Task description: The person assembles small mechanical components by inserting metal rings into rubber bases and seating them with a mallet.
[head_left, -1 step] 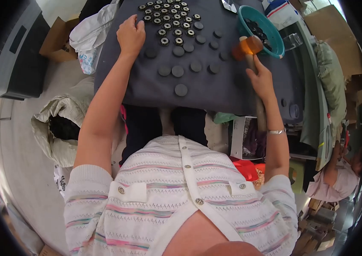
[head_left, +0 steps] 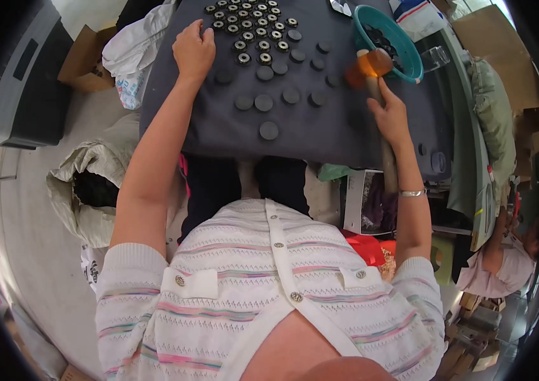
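My right hand (head_left: 389, 113) is wrapped round the wooden handle of a mallet (head_left: 388, 162). The mallet's translucent orange head is up by the rim of a teal basin (head_left: 357, 38), slightly blurred. On the dark tablecloth (head_left: 193, 136), at the table's left side, rests my left hand (head_left: 194, 54), empty as far as I can see, thumb and forefinger apart. Just right of it is a cluster of round black parts with shiny metal centres (head_left: 246, 27). Several plain black discs (head_left: 264, 103) lie scattered nearer to me.
The basin holds dark pieces (head_left: 385, 47). A clear jar (head_left: 436, 60) lies beside it. On the floor at left are an open woven sack (head_left: 123, 149), a cardboard box (head_left: 82, 60) and a large black case (head_left: 25, 82). Another person (head_left: 498, 263) is at far right.
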`<state>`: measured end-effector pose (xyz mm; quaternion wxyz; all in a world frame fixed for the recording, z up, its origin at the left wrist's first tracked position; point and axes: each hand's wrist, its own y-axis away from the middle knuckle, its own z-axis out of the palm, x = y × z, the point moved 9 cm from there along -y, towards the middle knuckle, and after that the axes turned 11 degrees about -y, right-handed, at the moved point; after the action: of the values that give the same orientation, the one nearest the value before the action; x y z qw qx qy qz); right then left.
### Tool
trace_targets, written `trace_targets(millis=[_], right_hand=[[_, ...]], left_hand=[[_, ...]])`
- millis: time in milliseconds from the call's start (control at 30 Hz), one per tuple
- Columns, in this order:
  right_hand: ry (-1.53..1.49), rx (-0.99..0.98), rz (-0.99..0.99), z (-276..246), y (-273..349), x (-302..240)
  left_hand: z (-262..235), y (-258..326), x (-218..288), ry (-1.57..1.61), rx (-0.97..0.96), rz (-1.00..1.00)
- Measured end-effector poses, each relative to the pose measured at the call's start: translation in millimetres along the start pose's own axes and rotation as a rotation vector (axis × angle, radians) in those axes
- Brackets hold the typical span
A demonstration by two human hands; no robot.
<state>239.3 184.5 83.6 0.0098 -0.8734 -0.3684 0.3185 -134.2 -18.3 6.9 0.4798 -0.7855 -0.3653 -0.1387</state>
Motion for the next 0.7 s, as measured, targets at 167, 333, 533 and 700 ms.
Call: trace_targets(millis=[167,333,533,700], right_hand=[[0.015,0.052,-0.064,-3.8,12.8,2.6],[-0.041,0.047,-0.119,-20.6,30.2,-4.3],[-0.07,0.066,-0.088,-39.5,93.7,-25.0],[-0.092,-0.054,-0.005,-18.0,93.6,0.4]], left_hand=[[-0.6,-5.7,8.9,-0.051,-0.006,0.029],[7.0,-5.4,-1.9,-0.058,-0.045,0.005],[5.6,-6.8,-4.7,-0.033,-0.039,-0.018],[12.9,-4.0,-9.0,-0.038,-0.094,-0.028]])
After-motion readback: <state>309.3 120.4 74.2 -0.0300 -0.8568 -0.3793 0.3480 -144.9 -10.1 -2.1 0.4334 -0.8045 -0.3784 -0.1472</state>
